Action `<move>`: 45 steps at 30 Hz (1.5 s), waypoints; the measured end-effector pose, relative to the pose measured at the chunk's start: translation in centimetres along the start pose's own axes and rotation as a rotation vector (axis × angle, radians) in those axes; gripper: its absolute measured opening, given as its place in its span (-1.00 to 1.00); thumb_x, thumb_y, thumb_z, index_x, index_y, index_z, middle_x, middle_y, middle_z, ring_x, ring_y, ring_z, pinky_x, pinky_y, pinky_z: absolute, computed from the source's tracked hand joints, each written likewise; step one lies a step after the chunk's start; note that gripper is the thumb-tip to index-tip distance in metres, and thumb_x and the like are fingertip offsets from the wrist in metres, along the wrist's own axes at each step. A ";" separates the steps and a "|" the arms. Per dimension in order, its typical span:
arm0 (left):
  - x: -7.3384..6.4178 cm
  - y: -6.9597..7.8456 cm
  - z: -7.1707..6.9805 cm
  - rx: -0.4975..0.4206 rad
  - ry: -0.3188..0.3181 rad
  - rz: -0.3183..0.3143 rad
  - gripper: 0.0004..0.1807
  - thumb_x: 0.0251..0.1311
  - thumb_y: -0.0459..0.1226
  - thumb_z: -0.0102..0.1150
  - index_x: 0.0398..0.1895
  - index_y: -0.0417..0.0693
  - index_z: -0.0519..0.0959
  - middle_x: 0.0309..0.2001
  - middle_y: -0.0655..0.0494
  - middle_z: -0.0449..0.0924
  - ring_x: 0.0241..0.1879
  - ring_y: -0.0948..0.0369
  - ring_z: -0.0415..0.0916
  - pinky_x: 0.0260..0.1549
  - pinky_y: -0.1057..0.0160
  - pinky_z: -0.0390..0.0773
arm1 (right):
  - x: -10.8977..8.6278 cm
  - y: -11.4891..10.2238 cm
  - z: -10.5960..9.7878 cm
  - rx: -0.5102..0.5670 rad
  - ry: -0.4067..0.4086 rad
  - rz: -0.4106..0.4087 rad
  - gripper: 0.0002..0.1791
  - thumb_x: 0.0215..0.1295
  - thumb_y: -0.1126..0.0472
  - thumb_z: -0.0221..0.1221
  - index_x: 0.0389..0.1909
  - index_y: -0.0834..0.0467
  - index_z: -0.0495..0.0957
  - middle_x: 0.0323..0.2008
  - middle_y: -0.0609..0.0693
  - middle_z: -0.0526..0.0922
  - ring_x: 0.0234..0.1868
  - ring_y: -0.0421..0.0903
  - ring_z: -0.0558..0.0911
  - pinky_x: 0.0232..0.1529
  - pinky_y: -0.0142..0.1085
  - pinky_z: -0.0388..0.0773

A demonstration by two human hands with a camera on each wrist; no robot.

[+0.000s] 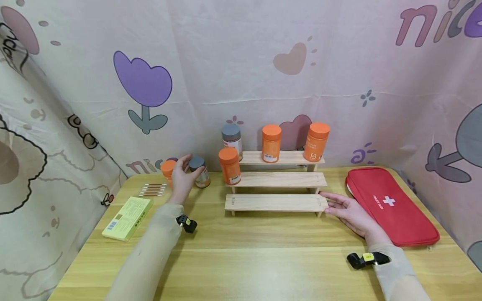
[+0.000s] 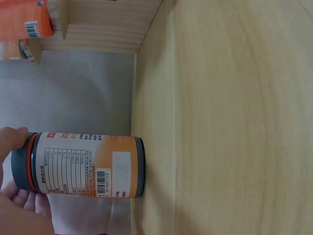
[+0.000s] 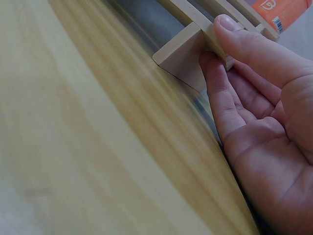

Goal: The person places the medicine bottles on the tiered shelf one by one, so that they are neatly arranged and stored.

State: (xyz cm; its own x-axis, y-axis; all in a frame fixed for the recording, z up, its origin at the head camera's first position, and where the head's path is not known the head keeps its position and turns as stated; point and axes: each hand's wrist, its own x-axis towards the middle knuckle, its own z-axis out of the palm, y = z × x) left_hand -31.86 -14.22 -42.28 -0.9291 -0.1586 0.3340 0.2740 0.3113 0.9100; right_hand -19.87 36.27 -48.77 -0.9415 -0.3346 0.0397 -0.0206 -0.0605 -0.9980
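Note:
At the table's back left, my left hand (image 1: 183, 179) holds a grey-lidded supplement bottle (image 1: 201, 172) by its lid. In the left wrist view, thumb and fingers lie around the dark lid (image 2: 22, 161), and the base of the bottle meets the wooden table. My right hand (image 1: 350, 212) pinches the right end of the lowest step of a three-step wooden display rack (image 1: 276, 202). The right wrist view has the thumb above the board and the fingers under it. An orange bottle (image 1: 230, 167) stands at the middle step's left end.
On the top step stand a grey-lidded bottle (image 1: 232, 140) and two orange bottles (image 1: 271, 144). Another orange bottle (image 1: 167, 169) is partly hidden behind my left hand. Packed cotton swabs (image 1: 152, 190) and a yellow-green box (image 1: 127, 218) lie left, a red first-aid pouch (image 1: 391, 209) right.

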 end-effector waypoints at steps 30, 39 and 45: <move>-5.2 3.5 -3.8 0.071 -0.079 -0.036 -0.32 -0.05 -0.19 0.49 0.20 -0.10 0.47 0.15 -0.02 0.53 0.12 0.12 0.44 0.17 0.13 0.37 | 0.0 -0.1 0.6 -0.010 0.010 -0.007 -0.39 0.27 0.49 0.13 0.34 0.37 0.22 0.07 -0.09 0.56 0.02 -0.17 0.59 -0.01 -0.34 0.55; -7.2 7.8 -3.5 -0.004 -0.150 0.000 -0.34 -0.06 -0.27 0.49 0.18 -0.15 0.47 0.12 0.00 0.53 0.12 0.18 0.44 0.18 0.24 0.37 | 0.0 -0.2 0.4 -0.012 0.007 -0.012 -0.38 0.27 0.47 0.14 0.35 0.37 0.21 0.08 -0.11 0.55 0.03 -0.18 0.59 -0.01 -0.34 0.54; -7.6 9.6 -1.6 -0.138 -0.238 0.154 -0.38 -0.07 -0.47 0.44 0.14 -0.29 0.46 0.08 -0.13 0.52 0.06 0.14 0.47 0.14 0.36 0.37 | 0.0 -0.1 0.2 -0.017 0.010 -0.014 -0.39 0.28 0.47 0.13 0.35 0.35 0.22 0.09 -0.09 0.54 0.03 -0.18 0.58 -0.01 -0.35 0.54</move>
State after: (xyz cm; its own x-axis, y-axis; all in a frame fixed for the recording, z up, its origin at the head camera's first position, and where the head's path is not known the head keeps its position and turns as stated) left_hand -21.77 -11.53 -35.67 -0.9015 0.1100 0.4187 0.4323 0.1819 0.8832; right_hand -19.83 36.06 -48.61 -0.9444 -0.3245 0.0532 -0.0393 -0.0491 -0.9980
